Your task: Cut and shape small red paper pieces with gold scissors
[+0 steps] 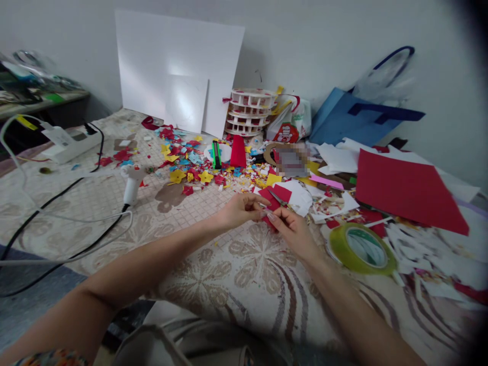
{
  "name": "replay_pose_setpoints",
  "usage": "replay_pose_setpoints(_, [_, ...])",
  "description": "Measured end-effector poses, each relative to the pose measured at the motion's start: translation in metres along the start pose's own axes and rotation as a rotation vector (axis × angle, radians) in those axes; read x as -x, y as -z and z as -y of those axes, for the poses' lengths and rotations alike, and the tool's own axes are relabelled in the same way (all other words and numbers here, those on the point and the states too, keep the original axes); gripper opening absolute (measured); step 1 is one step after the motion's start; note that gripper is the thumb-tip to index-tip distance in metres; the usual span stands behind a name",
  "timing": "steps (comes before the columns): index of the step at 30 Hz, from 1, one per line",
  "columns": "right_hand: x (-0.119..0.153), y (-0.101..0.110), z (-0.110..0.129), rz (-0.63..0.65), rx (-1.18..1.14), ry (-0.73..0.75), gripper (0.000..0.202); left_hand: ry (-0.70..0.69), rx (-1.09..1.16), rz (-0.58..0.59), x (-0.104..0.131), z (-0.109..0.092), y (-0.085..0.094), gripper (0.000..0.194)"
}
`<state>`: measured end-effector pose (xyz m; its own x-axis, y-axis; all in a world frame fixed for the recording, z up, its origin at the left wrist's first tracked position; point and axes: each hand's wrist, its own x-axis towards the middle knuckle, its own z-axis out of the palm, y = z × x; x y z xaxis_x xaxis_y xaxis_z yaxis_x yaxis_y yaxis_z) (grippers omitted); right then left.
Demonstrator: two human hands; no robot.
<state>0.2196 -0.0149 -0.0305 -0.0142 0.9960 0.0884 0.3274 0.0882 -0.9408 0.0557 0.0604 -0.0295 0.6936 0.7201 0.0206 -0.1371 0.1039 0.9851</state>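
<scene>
Small pale piece (268, 210): between the left hand (246, 209) and right hand (293, 230), each drawn to a fingertip pinch on it, seemingly to steady fine work. Scissors (277, 196): just beyond right fingertips, across red paper (282, 191), presumably for reach. Piece's outline finger-covered; fold indeterminable.

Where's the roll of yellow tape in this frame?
In the head view, the tape roll lies right of the right hand, nearer the camera than the large red sheet.
</scene>
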Motion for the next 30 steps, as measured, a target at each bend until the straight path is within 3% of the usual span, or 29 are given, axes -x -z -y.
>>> replay_pose_setpoints(6, [-0.003, 0.003, -0.006, 0.083, -0.097, -0.083, 0.022, -0.013, -0.062, -0.052, -0.002, 0.002, 0.004, 0.032])
replay_pose_setpoints(15, [-0.001, -0.001, -0.005, 0.081, -0.152, -0.116, 0.018, -0.042, -0.163, -0.128, 0.002, 0.001, -0.002, 0.029])
replay_pose_setpoints(23, [-0.003, -0.001, -0.010, -0.040, -0.255, -0.134, 0.021, 0.138, 0.120, -0.193, 0.001, -0.007, -0.004, 0.028])
replay_pose_setpoints(30, [-0.002, -0.003, -0.010, -0.047, -0.386, -0.171, 0.019, 0.164, 0.014, -0.143, 0.002, -0.002, -0.007, 0.020])
